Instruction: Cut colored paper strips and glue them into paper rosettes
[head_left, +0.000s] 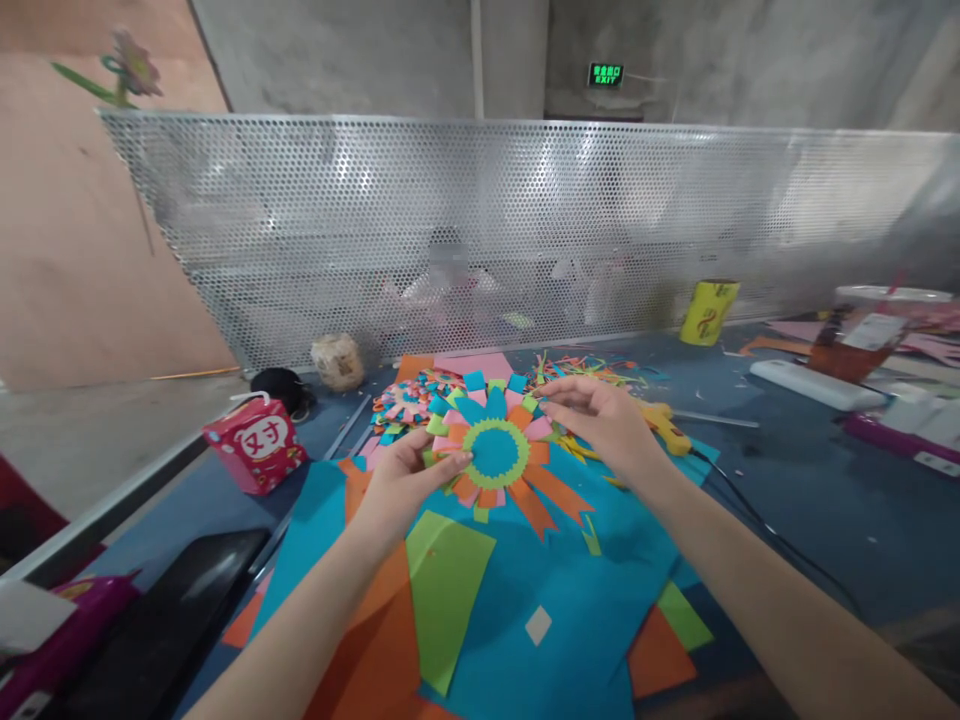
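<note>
A rosette (496, 452) of blue, green, pink and orange strips is held up above the table, with a blue disc and a green zigzag ring at its centre. Two orange tails hang from its lower right. My left hand (409, 480) is closed on its left side, thumb on the front near the ring. At the upper right edge, my right hand (592, 415) has its fingertips pinched on the small end strips. Beneath lie blue sheets (555, 610), a green sheet (448, 600) and orange sheets (375, 630). Behind the rosette, a pile of finished-looking rosettes (405, 405) is partly hidden.
A yellow glue gun (666, 428) with a black cord lies beyond my right forearm. At left stand a red drink box (256, 445) and a black phone-like slab (180, 610). Thin scraps (585, 370), a yellow roll (709, 312) and a drink cup (870, 335) sit near the perforated metal screen (525, 230).
</note>
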